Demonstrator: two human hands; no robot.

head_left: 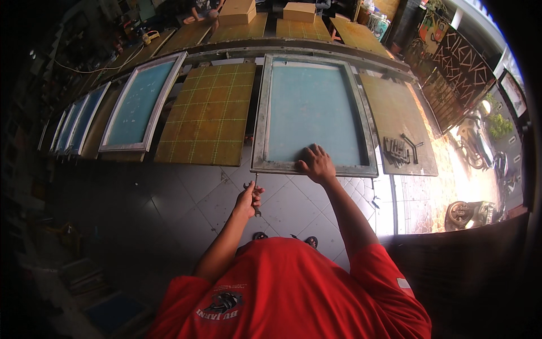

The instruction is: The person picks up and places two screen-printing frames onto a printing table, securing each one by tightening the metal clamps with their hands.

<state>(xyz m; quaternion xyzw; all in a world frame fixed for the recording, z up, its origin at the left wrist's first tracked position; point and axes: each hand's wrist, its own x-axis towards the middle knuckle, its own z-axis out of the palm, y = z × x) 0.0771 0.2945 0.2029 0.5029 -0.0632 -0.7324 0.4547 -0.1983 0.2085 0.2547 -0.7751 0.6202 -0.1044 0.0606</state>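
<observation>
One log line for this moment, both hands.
left hand: holding wrench | right hand: on framed screen | tools: on board at right

Two hands (248, 199) (319, 166), two boxes (237, 11) (299, 12), at least four screens (313, 107) (140, 101) (91, 117) (72, 121)

Stained grey screen-printing frame (282, 167), blue-green mesh (313, 107) stretched across, open-ended wrench (258, 212) slanted below the frame's near left corner

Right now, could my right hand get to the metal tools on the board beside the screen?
Probably yes: your right hand rests on the framed blue screen, seemingly holding nothing, and the metal tools lie uncovered on the board to its right; only the frame edge lies between.
</observation>
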